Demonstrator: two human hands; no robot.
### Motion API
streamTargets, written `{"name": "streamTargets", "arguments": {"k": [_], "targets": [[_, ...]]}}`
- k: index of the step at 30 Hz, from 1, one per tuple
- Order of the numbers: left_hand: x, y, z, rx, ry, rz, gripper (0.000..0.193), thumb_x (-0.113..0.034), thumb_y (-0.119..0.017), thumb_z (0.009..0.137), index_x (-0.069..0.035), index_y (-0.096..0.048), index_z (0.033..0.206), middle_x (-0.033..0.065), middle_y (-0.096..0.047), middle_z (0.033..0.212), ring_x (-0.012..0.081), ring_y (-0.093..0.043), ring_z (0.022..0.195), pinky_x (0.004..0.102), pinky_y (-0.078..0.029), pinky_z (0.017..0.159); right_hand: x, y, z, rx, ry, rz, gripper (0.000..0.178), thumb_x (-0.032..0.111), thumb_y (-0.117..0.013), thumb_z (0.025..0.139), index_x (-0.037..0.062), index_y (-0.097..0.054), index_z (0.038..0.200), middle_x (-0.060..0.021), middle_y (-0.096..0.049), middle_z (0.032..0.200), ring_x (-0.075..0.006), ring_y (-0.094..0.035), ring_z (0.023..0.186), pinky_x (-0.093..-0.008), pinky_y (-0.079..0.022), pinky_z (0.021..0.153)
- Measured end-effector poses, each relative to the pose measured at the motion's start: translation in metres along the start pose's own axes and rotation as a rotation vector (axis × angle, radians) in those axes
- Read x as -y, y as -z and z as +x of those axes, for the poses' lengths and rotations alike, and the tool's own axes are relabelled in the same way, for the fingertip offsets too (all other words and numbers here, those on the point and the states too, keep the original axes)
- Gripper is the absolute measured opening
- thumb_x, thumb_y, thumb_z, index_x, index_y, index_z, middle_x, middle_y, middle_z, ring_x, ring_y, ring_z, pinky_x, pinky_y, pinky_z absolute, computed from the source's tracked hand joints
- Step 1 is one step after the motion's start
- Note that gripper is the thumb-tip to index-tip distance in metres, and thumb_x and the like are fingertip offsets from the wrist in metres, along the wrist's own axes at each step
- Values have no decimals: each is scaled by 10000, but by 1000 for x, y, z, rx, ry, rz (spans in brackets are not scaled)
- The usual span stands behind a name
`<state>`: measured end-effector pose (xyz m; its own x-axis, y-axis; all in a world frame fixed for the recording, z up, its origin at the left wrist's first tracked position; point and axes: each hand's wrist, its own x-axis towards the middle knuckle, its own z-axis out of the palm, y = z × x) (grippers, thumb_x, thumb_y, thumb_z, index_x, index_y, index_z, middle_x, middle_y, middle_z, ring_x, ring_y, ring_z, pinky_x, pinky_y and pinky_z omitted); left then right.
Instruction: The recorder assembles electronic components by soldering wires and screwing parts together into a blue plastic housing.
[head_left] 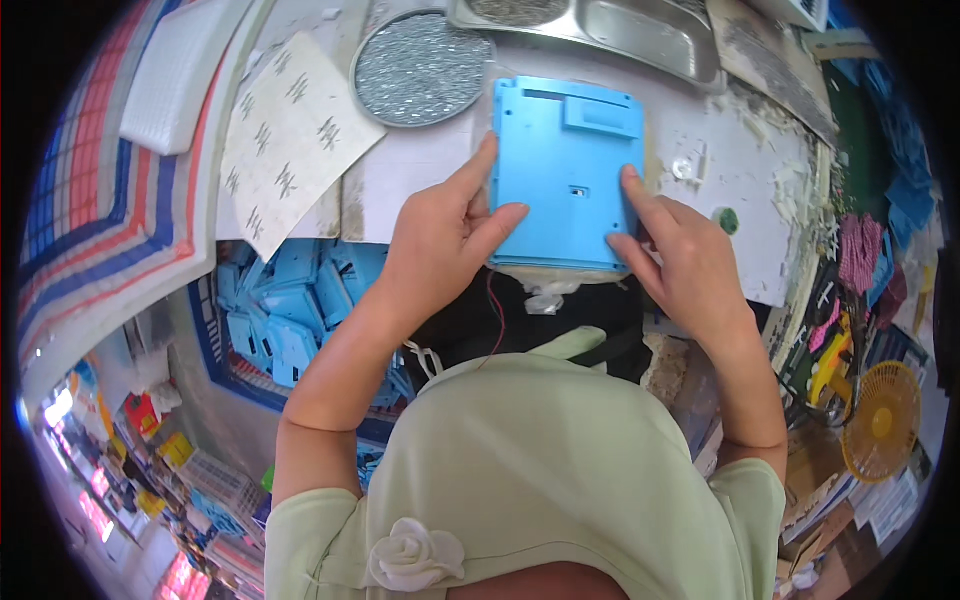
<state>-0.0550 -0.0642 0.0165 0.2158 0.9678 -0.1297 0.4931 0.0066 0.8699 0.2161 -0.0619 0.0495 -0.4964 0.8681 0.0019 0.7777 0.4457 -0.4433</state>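
A flat, light-blue plastic casing (pixel 565 150) lies on the worktable before me, with a raised rectangular part near its far end and a small slot with a dark switch-like piece at its middle. My left hand (pixel 435 240) holds its left side, forefinger along the edge and thumb on the near left part. On the opposite side, my right hand (pixel 685 255) grips the right edge between forefinger and thumb. A thin red wire (pixel 496 310) hangs down by the casing's near left corner. What lies under the casing is mostly hidden.
A round tray of small metal pieces (pixel 422 70) stands at the far left, beside a patterned paper sheet (pixel 290 140). Metal trays (pixel 650 40) sit at the back. A crate of blue casings (pixel 285 320) is low on my left; a yellow basket (pixel 882 420) is at right.
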Motion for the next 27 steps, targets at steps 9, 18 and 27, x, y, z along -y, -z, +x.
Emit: {"name": "streamTargets", "arguments": {"k": [9,18,27], "targets": [[22,21,-20,296,-120,95,1073,-136,-854,775,-82,-234,1649,26,-442,658,158,-459,597,294,-425,605,2,8,4,135,-14,-8,674,238,-768,884,-64,-511,1429,-179,-642,880,-351,-633,772,-449,-518,690],[12,64,4,431,-177,39,752,-206,-839,786,-157,-562,1484,58,-595,685,246,-606,602,350,-466,563,10,23,15,248,30,-132,695,251,-772,865,-104,-515,1405,-179,-648,860,-353,-659,770,-451,-534,685],[49,82,76,-275,-294,835,84,-176,-744,830,-96,-741,856,63,-663,843,283,-641,895,441,-478,826,22,74,80,584,151,-358,354,300,-756,853,12,-692,1048,-163,-669,739,-362,-668,787,-474,-530,676]]}}
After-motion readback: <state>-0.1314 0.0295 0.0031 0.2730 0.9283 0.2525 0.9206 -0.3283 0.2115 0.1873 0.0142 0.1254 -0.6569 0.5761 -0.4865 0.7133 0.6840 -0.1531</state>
